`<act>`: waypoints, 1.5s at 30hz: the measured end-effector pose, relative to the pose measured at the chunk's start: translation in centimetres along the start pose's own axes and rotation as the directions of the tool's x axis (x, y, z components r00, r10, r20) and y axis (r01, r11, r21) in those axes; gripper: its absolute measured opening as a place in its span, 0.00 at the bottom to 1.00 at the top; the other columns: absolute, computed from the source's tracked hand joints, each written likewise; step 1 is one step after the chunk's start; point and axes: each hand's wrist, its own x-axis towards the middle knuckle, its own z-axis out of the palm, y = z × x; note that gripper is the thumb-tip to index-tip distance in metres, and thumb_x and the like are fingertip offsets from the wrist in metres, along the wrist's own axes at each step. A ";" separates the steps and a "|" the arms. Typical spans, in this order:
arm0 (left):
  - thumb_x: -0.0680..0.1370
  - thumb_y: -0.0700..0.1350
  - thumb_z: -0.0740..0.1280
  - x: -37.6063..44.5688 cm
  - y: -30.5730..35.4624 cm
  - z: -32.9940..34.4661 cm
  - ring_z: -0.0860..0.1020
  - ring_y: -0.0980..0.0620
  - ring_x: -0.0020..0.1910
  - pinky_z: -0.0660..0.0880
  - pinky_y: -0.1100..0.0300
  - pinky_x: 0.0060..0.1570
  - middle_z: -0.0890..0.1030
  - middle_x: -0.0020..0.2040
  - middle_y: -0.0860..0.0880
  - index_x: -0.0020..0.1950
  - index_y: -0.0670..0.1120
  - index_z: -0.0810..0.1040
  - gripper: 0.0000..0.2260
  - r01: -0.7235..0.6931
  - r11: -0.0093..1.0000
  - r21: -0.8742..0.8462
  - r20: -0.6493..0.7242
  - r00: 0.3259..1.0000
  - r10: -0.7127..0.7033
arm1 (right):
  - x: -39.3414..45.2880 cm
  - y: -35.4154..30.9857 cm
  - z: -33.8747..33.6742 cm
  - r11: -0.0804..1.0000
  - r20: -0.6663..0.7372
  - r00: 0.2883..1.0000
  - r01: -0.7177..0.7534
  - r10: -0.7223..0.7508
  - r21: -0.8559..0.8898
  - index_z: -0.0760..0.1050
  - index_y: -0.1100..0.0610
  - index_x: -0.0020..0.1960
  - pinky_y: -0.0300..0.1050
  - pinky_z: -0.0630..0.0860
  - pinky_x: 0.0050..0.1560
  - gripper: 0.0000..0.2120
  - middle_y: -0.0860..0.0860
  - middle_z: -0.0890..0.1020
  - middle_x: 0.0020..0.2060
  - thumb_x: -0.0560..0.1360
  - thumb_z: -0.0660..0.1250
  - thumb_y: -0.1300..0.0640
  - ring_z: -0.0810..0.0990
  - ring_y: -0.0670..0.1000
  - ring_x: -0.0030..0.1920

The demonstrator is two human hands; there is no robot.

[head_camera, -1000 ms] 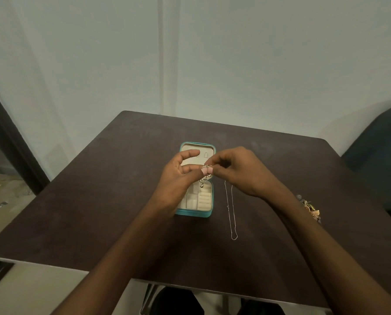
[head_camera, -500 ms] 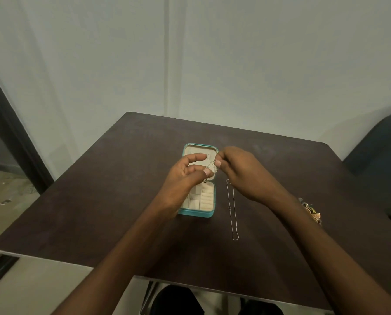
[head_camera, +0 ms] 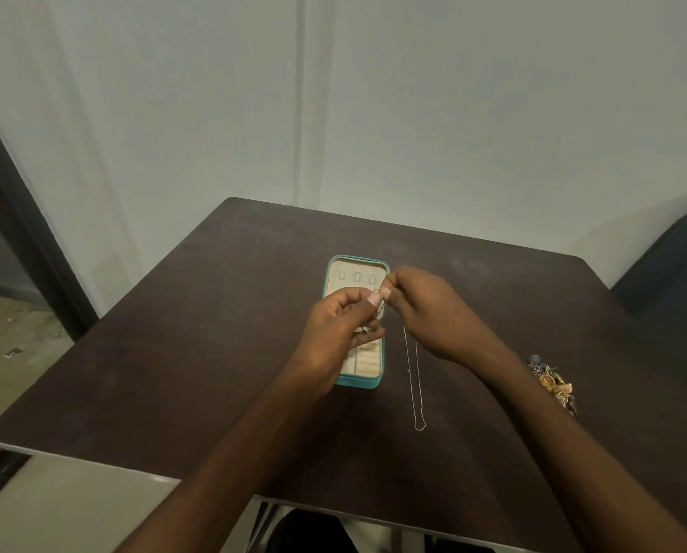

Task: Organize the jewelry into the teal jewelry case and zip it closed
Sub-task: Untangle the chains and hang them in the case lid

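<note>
The teal jewelry case (head_camera: 359, 381) lies open in the middle of the dark table, its cream lining showing. Above it, my left hand (head_camera: 335, 337) and my right hand (head_camera: 429, 313) meet fingertip to fingertip, both pinching a small thin chain piece (head_camera: 381, 297) that hangs down toward the case. Its lower end with a small pendant shows near my left palm. A second thin silver necklace (head_camera: 413, 377) lies stretched out on the table just right of the case.
A heap of colourful jewelry (head_camera: 551, 383) sits near the table's right edge, beyond my right forearm. A dark chair (head_camera: 669, 281) stands at the right. The wall rises close behind the table (head_camera: 174, 353).
Both hands stayed joined over the case and shifted slightly toward its far end. The necklace on the table has not moved.
</note>
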 end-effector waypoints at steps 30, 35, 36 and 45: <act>0.77 0.49 0.64 0.0 0.6 -1.0 0.80 0.54 0.35 0.77 0.62 0.33 0.80 0.42 0.47 0.43 0.46 0.77 0.09 0.299 0.923 -0.244 0.032 0.953 -0.300 | 1.4 0.6 0.5 0.752 0.077 0.979 -0.195 0.190 0.630 0.80 0.56 0.43 0.34 0.73 0.31 0.09 0.50 0.81 0.33 0.73 0.65 0.67 0.78 0.43 0.31; 0.78 0.48 0.63 0.8 0.5 -1.9 0.78 0.54 0.35 0.72 0.64 0.28 0.78 0.44 0.47 0.52 0.48 0.75 0.06 0.240 0.966 -0.094 -0.017 0.970 -0.243 | 3.0 0.9 0.4 0.852 0.092 0.987 -0.160 0.131 0.498 0.80 0.58 0.46 0.31 0.72 0.32 0.06 0.53 0.81 0.35 0.74 0.66 0.65 0.75 0.40 0.31; 0.78 0.48 0.63 0.9 0.4 -2.1 0.76 0.54 0.34 0.70 0.64 0.27 0.78 0.44 0.48 0.54 0.48 0.74 0.07 0.229 0.972 -0.059 -0.030 0.973 -0.231 | 3.4 1.0 0.5 0.859 0.096 0.988 -0.155 0.123 0.488 0.80 0.58 0.47 0.31 0.71 0.31 0.06 0.53 0.81 0.35 0.74 0.66 0.65 0.75 0.39 0.31; 0.76 0.46 0.65 4.0 -1.7 -5.2 0.78 0.55 0.49 0.78 0.54 0.48 0.78 0.52 0.51 0.55 0.53 0.74 0.08 -0.058 0.853 0.519 -0.382 0.877 0.293 | 6.2 2.0 2.2 0.890 0.129 0.985 -0.160 0.115 0.428 0.80 0.62 0.49 0.25 0.69 0.31 0.06 0.50 0.81 0.34 0.74 0.65 0.66 0.77 0.36 0.29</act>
